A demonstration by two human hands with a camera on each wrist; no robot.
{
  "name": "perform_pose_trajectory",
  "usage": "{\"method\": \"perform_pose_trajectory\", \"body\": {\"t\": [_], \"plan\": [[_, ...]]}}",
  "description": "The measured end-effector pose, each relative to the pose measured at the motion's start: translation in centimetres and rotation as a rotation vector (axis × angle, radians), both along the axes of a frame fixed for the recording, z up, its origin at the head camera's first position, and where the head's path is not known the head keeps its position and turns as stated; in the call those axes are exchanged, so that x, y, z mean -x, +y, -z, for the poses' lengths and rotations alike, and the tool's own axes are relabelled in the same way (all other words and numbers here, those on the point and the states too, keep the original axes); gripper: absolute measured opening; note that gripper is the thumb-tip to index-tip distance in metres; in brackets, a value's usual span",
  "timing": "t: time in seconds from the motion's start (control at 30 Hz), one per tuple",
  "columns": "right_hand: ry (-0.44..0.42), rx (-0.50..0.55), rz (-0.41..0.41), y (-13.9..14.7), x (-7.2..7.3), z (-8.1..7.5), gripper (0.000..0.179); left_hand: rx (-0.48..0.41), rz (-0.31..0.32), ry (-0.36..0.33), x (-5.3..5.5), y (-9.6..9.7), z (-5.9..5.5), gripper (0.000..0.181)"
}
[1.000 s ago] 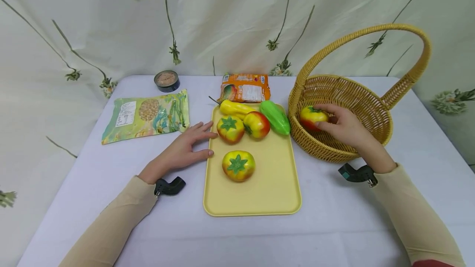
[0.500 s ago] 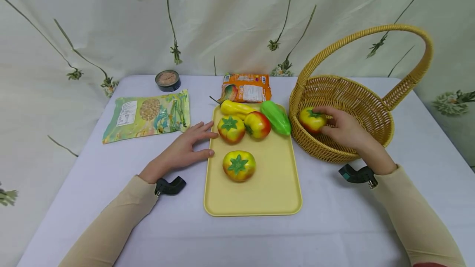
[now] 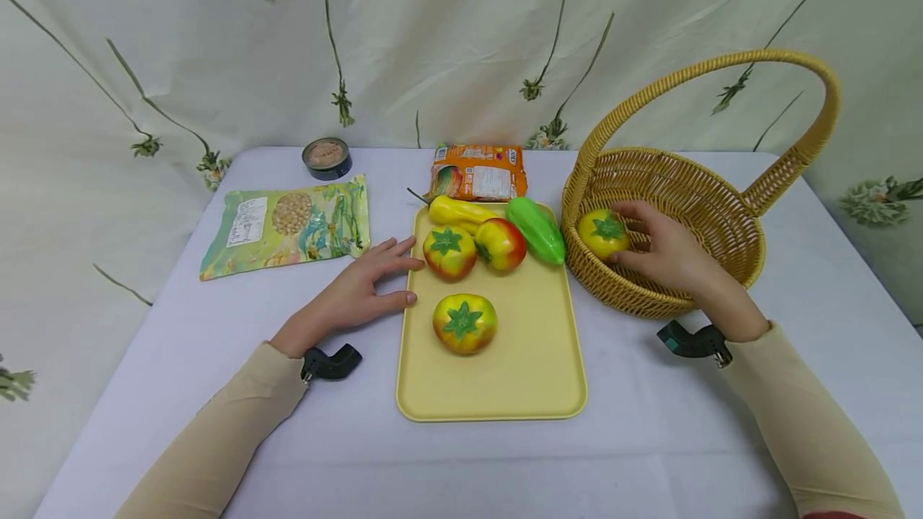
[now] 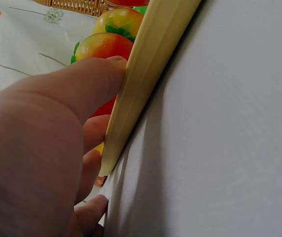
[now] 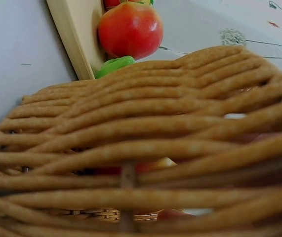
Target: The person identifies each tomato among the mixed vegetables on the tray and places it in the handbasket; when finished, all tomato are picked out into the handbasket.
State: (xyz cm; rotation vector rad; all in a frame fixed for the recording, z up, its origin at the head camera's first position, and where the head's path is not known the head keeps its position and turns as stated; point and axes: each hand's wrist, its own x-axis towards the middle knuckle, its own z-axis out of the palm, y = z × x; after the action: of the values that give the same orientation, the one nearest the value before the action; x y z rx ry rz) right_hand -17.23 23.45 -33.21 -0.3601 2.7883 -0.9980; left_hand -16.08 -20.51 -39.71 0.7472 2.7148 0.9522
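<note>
In the head view my right hand is inside the wicker basket, beside a yellow toy tomato at the basket's left wall. Its thumb and fingers lie apart at the tomato's right edge. Spread fingers of my left hand rest against the left rim of a yellow tray; the thumb touches that rim in the left wrist view too. Three toy tomatoes lie on the tray, one of them nearer the front. The basket's weave hides most of my right hand in the right wrist view.
At the tray's back lie a yellow pepper and a green pepper. An orange packet is behind them. To the left are a green printed bag and a tin can. The basket's tall handle arches over it.
The tomato in the basket has rolled left and turned its green leaves upward, and my right thumb and fingers have loosened from round it. My left hand stays at the tray's rim.
</note>
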Motion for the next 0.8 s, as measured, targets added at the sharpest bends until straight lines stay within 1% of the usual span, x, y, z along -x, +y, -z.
{"method": "perform_pose_trajectory", "body": {"t": [0.13, 0.4, 0.6, 0.8], "plan": [[-0.001, 0.014, 0.005, -0.04, -0.06, -0.04, 0.068, 0.003, 0.000, -0.004, -0.02, 0.04, -0.07, 0.050], [0.029, 0.014, 0.012, 0.00, -0.17, -0.15, 0.069, -0.009, 0.002, 0.000, -0.06, -0.06, 0.02, 0.049], [0.080, 0.031, 0.031, 0.22, -0.25, -0.12, 0.069, -0.014, 0.003, -0.005, -0.01, 0.04, -0.01, 0.050], [0.122, 0.057, 0.019, 0.29, -0.28, -0.33, 0.066, -0.010, 0.001, -0.006, 0.00, -0.03, -0.02, 0.050]]}}
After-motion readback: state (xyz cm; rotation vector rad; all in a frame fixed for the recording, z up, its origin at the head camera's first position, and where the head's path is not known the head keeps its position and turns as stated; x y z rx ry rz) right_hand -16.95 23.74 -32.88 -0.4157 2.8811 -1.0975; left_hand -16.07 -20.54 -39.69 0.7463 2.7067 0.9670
